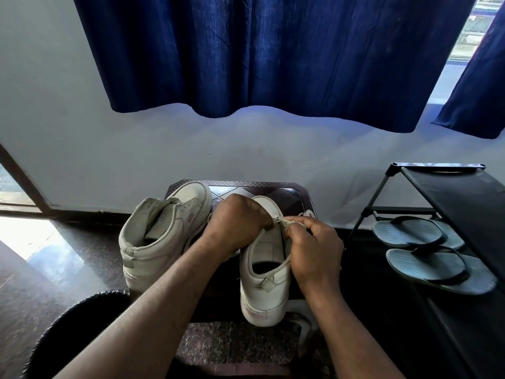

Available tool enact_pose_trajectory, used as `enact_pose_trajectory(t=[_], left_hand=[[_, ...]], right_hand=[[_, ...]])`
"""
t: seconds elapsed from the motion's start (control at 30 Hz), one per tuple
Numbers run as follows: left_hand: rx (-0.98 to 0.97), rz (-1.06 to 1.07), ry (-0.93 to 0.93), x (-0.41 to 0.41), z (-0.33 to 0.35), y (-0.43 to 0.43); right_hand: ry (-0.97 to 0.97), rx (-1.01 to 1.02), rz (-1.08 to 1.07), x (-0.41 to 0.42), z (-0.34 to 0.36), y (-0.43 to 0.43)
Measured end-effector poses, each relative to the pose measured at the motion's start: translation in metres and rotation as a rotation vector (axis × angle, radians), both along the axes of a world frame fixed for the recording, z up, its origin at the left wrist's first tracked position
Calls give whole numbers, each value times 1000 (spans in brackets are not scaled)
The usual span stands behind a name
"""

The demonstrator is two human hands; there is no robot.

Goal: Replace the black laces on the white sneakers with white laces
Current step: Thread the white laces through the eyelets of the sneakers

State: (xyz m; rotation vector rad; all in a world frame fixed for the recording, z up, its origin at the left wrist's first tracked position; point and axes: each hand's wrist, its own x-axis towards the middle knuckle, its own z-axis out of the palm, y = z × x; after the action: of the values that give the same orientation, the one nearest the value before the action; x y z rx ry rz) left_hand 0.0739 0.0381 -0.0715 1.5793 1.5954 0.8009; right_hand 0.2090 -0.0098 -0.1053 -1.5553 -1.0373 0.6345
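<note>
Left hand (pixel 237 222): fingers curled over centre sneaker (pixel 262 285), likely steadying it.
Right hand (pixel 314 247): fingers pinch white lace (pixel 287 221), held taut for threading.

Both bare forearms reach forward. Left hand (pixel 237 222) and right hand (pixel 314 246) meet, fingers curled, each pinching the lace (pixel 284 221).

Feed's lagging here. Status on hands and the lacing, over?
Left hand, right hand both pinch white lace above sneaker. Second sneaker alongside, no lace seen. Nothing blocking.
</note>
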Motion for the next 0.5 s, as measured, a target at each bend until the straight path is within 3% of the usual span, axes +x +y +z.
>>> enact_pose_trajectory(t=[0.27, 0.5], left_hand=[[70, -20, 212, 3, 4, 0], [64, 16, 79, 0, -4, 0]], right_hand=[[1, 19, 38, -1, 0, -2], [27, 32, 34, -2, -1, -1]])
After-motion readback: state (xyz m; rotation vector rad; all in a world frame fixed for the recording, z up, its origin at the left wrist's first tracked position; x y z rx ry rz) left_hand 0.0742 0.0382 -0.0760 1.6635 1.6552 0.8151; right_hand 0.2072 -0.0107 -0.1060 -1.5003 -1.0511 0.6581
